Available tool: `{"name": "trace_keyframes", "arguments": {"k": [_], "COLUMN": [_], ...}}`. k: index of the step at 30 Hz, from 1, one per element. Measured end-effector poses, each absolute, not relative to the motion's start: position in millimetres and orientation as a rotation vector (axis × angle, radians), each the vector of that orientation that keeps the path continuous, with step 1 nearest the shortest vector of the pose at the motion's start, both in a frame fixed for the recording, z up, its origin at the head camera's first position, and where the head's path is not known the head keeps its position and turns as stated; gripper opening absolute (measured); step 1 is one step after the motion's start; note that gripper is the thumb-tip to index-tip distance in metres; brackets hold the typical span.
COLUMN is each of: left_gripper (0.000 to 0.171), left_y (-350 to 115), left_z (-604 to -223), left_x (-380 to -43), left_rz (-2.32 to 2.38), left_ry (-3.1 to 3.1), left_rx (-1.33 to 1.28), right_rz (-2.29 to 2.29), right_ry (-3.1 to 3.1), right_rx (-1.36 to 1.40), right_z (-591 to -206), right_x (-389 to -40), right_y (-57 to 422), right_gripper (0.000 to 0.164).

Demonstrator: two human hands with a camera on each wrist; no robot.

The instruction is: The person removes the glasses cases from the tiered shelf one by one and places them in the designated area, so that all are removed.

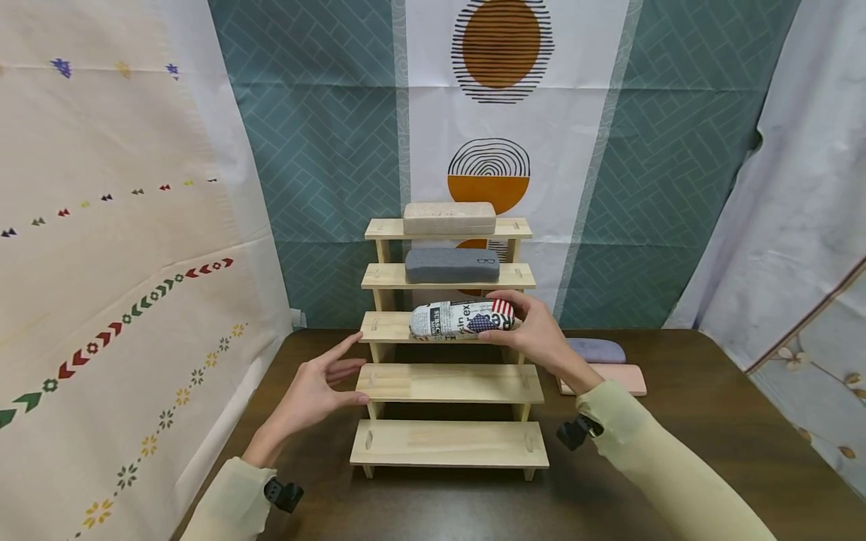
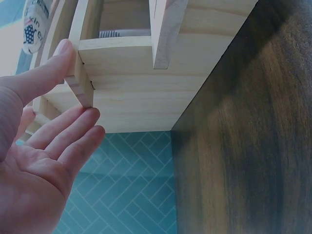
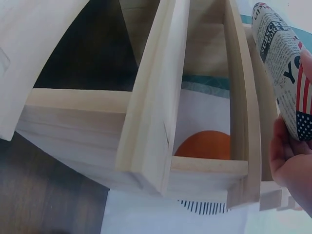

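Observation:
A stepped wooden display rack [image 1: 446,382] stands on the brown table. My right hand [image 1: 531,330] grips the right end of a newspaper-print glasses case [image 1: 446,319], patterned with flag motifs, at the middle tier. Whether the case rests fully on that tier cannot be told. At the rack's left side, my left hand [image 1: 318,387] holds the end of the second tier from the bottom between thumb and fingers [image 2: 80,126]. Its index finger reaches the middle tier's edge. On the tiers above lie a grey glasses case [image 1: 452,267] and a beige case [image 1: 449,219].
To the rack's right lie a purple-grey case [image 1: 597,350] and a pink case [image 1: 619,379], partly behind my right forearm. Patterned cloths [image 1: 318,150] hang behind and at both sides of the table [image 1: 676,451].

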State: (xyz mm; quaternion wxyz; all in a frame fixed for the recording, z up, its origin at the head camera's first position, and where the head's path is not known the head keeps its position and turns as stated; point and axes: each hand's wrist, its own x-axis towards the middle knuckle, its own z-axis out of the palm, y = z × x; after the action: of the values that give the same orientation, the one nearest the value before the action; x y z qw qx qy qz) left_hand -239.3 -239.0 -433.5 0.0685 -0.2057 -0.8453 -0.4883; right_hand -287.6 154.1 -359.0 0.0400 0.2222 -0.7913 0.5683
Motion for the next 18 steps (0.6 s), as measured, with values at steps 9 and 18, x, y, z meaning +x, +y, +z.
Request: {"name": "trace_keyframes", "arguments": {"k": [9, 18], "left_gripper": [0.104, 0.105], "left_y": [-239, -239], "left_z": [-433, -433], "left_x": [-239, -239], "left_rz": [-1.470, -1.466], "left_ry": [-2.550, -2.542], "left_rx": [-0.617, -0.632], "right_rz": [1.712, 1.753], "right_ry": [-2.379, -2.354], "right_rx": [0.684, 0.692], "right_z": [-359, -364], "right_x": [-277, -264], "right_y": [168, 184], "right_gripper": [0.065, 0.066]}}
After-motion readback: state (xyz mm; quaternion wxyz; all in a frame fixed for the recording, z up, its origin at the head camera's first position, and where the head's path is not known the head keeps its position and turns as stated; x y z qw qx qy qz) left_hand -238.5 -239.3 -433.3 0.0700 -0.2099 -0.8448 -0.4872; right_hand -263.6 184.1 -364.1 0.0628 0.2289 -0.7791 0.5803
